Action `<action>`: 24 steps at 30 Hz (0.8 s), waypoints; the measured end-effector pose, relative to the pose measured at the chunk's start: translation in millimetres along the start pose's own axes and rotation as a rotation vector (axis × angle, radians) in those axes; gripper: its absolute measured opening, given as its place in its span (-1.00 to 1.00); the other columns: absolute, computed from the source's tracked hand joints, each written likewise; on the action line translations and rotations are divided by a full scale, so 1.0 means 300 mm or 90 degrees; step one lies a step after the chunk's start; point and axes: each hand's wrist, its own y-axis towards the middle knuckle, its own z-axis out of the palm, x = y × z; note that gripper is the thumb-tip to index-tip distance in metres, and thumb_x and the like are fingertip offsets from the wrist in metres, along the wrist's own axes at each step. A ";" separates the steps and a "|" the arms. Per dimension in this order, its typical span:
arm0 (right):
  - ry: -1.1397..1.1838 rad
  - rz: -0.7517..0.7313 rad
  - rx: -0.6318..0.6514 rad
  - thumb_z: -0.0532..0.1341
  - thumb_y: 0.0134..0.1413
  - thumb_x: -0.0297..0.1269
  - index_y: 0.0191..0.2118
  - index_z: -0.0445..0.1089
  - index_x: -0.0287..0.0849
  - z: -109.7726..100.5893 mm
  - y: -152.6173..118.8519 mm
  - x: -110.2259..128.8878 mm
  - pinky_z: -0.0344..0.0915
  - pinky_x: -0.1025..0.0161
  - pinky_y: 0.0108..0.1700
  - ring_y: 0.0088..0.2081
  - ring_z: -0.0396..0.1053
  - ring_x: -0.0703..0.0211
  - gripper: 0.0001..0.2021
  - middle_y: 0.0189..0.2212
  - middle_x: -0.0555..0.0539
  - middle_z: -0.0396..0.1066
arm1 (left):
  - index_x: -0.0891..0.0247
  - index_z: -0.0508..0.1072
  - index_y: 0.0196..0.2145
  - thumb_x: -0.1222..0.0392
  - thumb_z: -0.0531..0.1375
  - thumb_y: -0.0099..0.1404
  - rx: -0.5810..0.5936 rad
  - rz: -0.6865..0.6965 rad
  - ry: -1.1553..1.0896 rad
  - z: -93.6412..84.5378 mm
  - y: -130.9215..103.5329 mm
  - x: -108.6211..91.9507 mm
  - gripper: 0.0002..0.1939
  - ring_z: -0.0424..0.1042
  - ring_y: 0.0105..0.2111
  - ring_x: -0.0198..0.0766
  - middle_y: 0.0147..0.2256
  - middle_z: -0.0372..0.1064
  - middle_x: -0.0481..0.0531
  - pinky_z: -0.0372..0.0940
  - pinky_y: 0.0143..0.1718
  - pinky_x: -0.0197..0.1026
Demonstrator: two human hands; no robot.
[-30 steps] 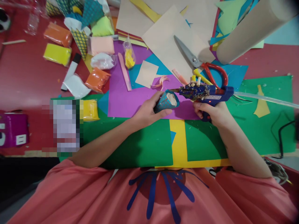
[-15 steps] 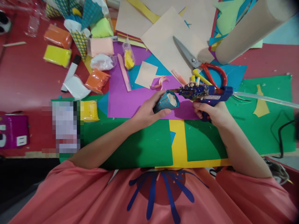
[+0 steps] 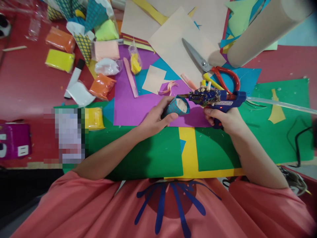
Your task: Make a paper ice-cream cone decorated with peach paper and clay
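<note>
My left hand (image 3: pixel 156 117) is wrapped round a small blue paper cone (image 3: pixel 172 109) with a grid pattern. The cone's wide end faces right and shows pale stuffing inside. In my right hand (image 3: pixel 220 119) is a blue hot glue gun (image 3: pixel 218 99), its front crusted with glue and debris and a small red light lit on its side. A clear glue stick (image 3: pixel 279 104) runs out of its back. The gun's nozzle points left and sits at the upper rim of the cone; whether it touches, I cannot tell.
Large scissors (image 3: pixel 204 62) with red handles lie beyond the glue gun. A cardboard tube (image 3: pixel 262 36) stands at the back right. Bagged clay packs, such as an orange one (image 3: pixel 102 86), lie on the left near finished cones (image 3: pixel 96 15). A black cable (image 3: pixel 298 145) curves at the right.
Both hands, the cone and the glue gun hold nearly the same positions. The whole view has shifted very slightly.
</note>
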 end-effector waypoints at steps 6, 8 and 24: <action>0.004 0.002 -0.008 0.38 -0.13 -0.21 -0.65 0.26 -0.14 0.000 -0.001 0.005 0.10 0.32 -0.64 -0.70 0.16 0.37 -0.70 -0.74 0.08 0.25 | 0.20 0.27 0.09 -0.38 0.14 0.29 0.001 -0.021 -0.034 0.002 0.000 -0.028 -0.34 0.27 -0.62 -0.44 -0.47 0.29 -0.12 0.15 -0.64 -0.38; 0.002 0.006 -0.010 0.38 -0.14 -0.21 -0.64 0.26 -0.14 0.002 -0.002 0.010 0.10 0.32 -0.64 -0.70 0.16 0.37 -0.70 -0.74 0.08 0.25 | 0.23 0.28 0.06 -0.40 0.13 0.28 0.003 -0.025 -0.039 0.003 0.003 -0.041 -0.32 0.24 -0.63 -0.43 -0.52 0.25 -0.14 0.11 -0.65 -0.37; 0.012 0.025 -0.022 0.41 -0.17 -0.22 -0.60 0.29 -0.14 0.006 -0.003 0.011 0.08 0.32 -0.64 -0.70 0.15 0.38 -0.73 -0.72 0.10 0.26 | 0.27 0.35 -0.12 -0.41 0.03 0.33 0.001 -0.026 -0.052 0.004 0.004 -0.050 -0.38 0.16 -0.65 -0.43 -0.57 0.17 -0.17 0.08 -0.62 -0.32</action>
